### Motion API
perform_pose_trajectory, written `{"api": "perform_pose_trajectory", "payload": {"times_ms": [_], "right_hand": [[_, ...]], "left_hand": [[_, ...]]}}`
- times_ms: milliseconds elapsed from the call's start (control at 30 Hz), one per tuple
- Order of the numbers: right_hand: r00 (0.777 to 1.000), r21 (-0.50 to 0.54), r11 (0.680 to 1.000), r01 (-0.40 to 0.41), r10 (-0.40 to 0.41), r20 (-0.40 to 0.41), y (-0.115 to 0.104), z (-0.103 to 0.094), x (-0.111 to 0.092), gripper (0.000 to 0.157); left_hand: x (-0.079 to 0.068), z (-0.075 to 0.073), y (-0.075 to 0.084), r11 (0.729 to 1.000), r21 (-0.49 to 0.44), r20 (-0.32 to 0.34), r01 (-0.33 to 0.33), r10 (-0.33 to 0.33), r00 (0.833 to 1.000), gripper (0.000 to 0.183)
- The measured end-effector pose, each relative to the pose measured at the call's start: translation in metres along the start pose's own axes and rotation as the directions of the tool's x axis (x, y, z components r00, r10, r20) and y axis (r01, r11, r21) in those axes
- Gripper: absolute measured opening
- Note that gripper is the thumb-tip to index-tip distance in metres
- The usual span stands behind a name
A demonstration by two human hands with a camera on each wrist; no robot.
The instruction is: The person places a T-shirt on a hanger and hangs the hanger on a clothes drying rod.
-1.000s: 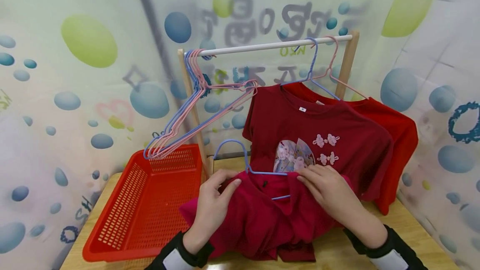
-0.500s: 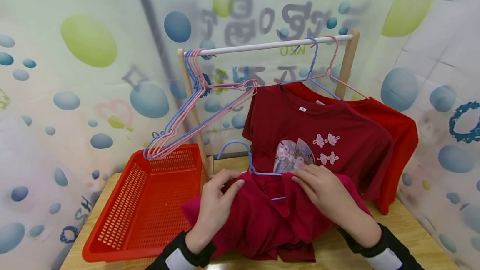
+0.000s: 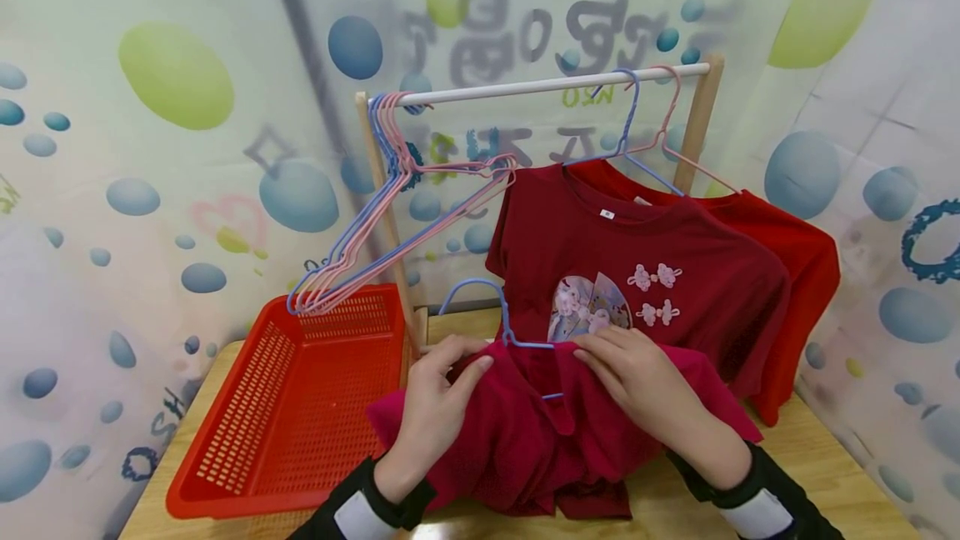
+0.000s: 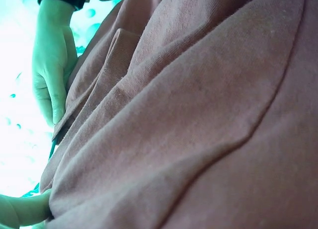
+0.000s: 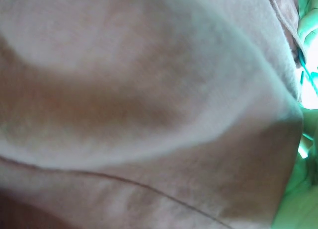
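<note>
A crimson shirt (image 3: 517, 432) is spread low in front of me in the head view, with a blue clothes hanger (image 3: 507, 319) inside its neck. The hanger's hook stands above the collar, and a piece of its lower bar shows through the neck opening. My left hand (image 3: 438, 407) pinches the shirt at the left shoulder, thumb in front. At the right of the collar, my right hand (image 3: 633, 382) grips the fabric near the hanger's other arm, whose end is hidden. Cloth of the shirt (image 4: 174, 114) fills most of both wrist views.
Behind the shirt stands a rack with a white rail (image 3: 540, 88). Several pink and blue hangers (image 3: 390, 173) hang at its left end. A dark red T-shirt (image 3: 585, 248) and a red top (image 3: 802, 273) hang at the right. A red basket (image 3: 217, 432) sits on the wooden table (image 3: 840, 482).
My right hand has moved a little left along the collar, exposing more of the shirt's right sleeve. The hanger's hook and my left hand have shifted slightly right.
</note>
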State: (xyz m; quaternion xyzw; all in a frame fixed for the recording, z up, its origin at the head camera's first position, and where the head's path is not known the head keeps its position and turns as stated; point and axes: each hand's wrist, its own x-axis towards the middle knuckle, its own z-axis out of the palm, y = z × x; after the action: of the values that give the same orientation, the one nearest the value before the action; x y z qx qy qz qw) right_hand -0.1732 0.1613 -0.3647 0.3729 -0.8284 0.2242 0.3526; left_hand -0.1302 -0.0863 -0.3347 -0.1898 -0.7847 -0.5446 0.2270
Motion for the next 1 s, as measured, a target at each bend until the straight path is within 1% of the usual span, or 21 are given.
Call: {"api": "perform_pose_trajectory", "payload": {"times_ms": [233, 533, 700, 1000], "right_hand": [[1.0, -0.005, 1.0, -0.005, 0.005, 0.009, -0.002, 0.0006, 0.0014, 0.016], [1.0, 0.003, 1.0, 0.021, -0.02, -0.01, -0.0029, 0.0034, 0.0036, 0.013], [1.0, -0.001, 1.0, 0.02, -0.02, -0.011, -0.0048, 0.0039, 0.0044, 0.014], [1.0, -0.019, 1.0, 0.012, -0.012, 0.004, -0.0091, 0.0042, 0.005, 0.016]], "left_hand": [[0.0008, 0.0012, 0.0027, 1.0, -0.003, 0.0, -0.009, 0.009, 1.0, 0.011], [0.0006, 0.0031, 0.0025, 1.0, -0.014, 0.015, 0.004, -0.004, 1.0, 0.012], [0.0002, 0.0036, 0.0034, 1.0, -0.025, 0.021, 0.005, -0.005, 1.0, 0.012], [0.0006, 0.0047, 0.0071, 0.999, -0.015, 0.058, 0.044, -0.043, 0.997, 0.011]]}}
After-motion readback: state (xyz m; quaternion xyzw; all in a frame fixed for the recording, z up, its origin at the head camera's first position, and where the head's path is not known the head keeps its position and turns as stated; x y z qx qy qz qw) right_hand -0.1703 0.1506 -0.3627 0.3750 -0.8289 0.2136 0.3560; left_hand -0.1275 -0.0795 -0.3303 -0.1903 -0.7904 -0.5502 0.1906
